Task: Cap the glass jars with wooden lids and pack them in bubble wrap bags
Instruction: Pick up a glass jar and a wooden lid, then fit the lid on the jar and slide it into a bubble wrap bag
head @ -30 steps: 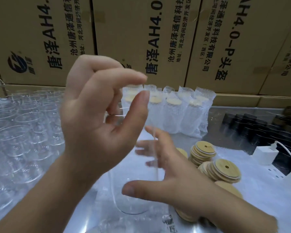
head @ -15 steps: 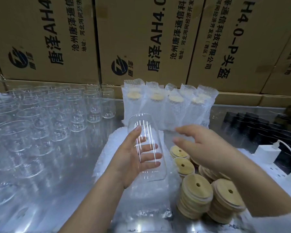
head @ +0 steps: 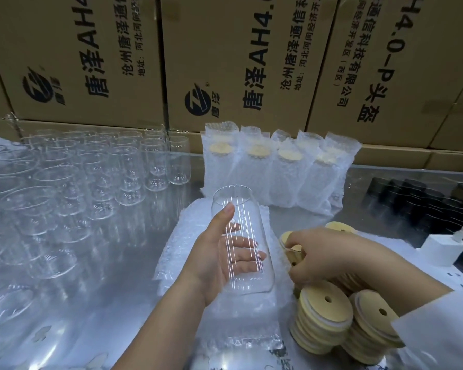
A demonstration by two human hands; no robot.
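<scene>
A glass jar (head: 241, 236) is held tilted, mouth pointing away, in the left hand (head: 219, 265). The thumb is laid along its near side and the fingers are wrapped behind it, seen through the glass. The jar is uncapped and is probably kept lifted, mouth free, so that a lid can be pressed in.

Beneath the jar a pile of flat bubble wrap bags (head: 238, 324) is laid ready. Just right of the jar, the right hand (head: 321, 257) is bent down over the lids, fingers curled, and a tipped-up wooden lid (head: 294, 252) appears to be pinched by its edge. More lid stacks (head: 324, 316) are set right of the jar, within easy reach.

Beyond the jar, bagged jars (head: 273, 172), already capped, are stood in a row against cardboard boxes (head: 238, 62). Left of the jar, empty jars (head: 91, 177) are crowded upright on the shiny surface (head: 118, 263).
</scene>
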